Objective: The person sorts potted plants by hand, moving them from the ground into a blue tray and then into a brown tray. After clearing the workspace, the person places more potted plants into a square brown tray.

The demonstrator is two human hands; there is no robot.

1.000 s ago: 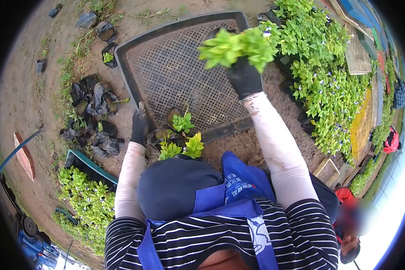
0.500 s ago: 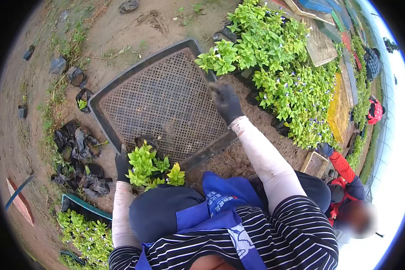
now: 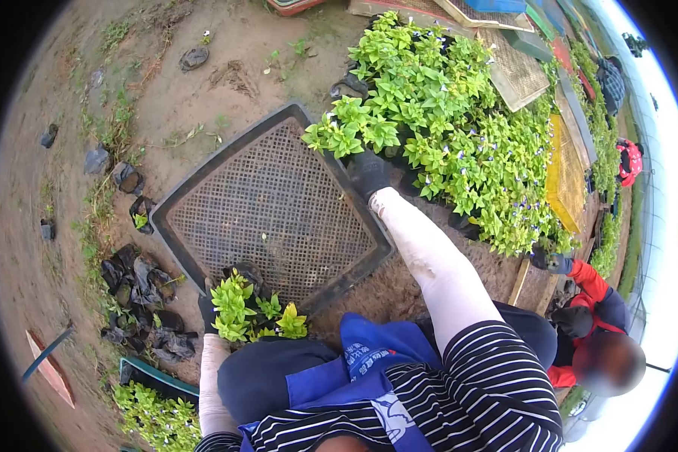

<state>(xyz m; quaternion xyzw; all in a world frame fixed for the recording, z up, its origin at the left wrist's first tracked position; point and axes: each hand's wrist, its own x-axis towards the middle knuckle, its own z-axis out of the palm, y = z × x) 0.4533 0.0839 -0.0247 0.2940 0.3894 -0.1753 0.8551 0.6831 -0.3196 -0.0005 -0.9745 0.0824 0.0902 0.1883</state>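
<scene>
A dark plastic mesh tray (image 3: 267,203) lies on the soil in front of me. Leafy potted seedlings (image 3: 233,305) stand at its near left corner, one black pot partly showing behind them. My gloved left hand (image 3: 209,309) is closed at that corner, a thumb along the rim; leaves cover part of it. My gloved right hand (image 3: 371,173) reaches past the tray's right edge to the flowering seedlings (image 3: 354,128). Foliage hides its fingertips, so whether it grips a pot cannot be made out.
More flowering seedlings (image 3: 490,173) fill the right side, beside a yellow tray (image 3: 563,173) and stacked trays. Loose black pots (image 3: 143,282) lie on the left soil. A green-rimmed tray (image 3: 158,377) holds plants at lower left. A co-worker's red sleeve (image 3: 589,280) is at right.
My right hand has moved from above the tray's right rim to under the leaves of the seedlings beside it. The left hand stays at the tray's corner. The view has shifted slightly.
</scene>
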